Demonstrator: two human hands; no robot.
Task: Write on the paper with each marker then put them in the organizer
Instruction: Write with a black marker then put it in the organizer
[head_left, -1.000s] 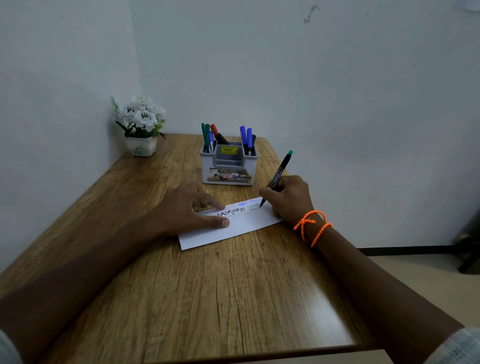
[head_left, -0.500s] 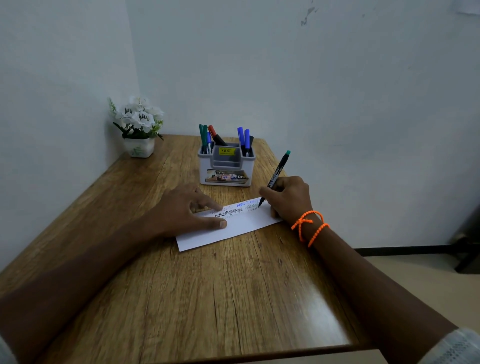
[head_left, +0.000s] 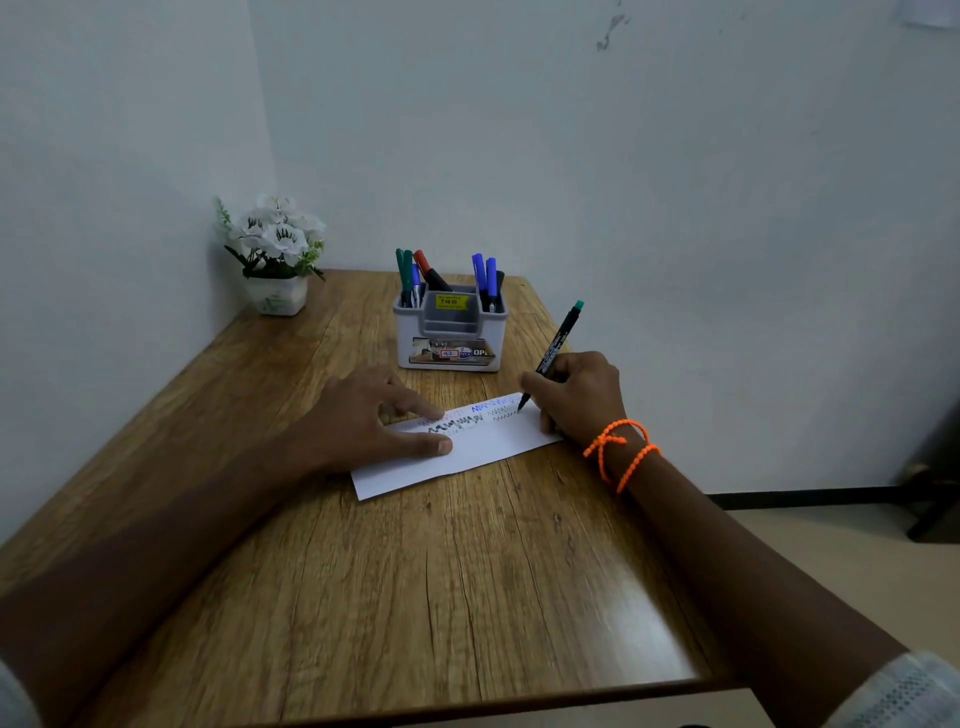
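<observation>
Bare forearms, an orange beaded cord bracelet (head_left: 621, 452) looped round the right wrist, pale patterned sleeve (head_left: 904, 693) above.

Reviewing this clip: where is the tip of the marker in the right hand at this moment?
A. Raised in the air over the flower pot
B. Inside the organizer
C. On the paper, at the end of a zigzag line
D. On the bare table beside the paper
C: the right hand grips the marker with its tip down on the paper, at the end of a thin zigzag line, while the left hand rests on the paper.
</observation>
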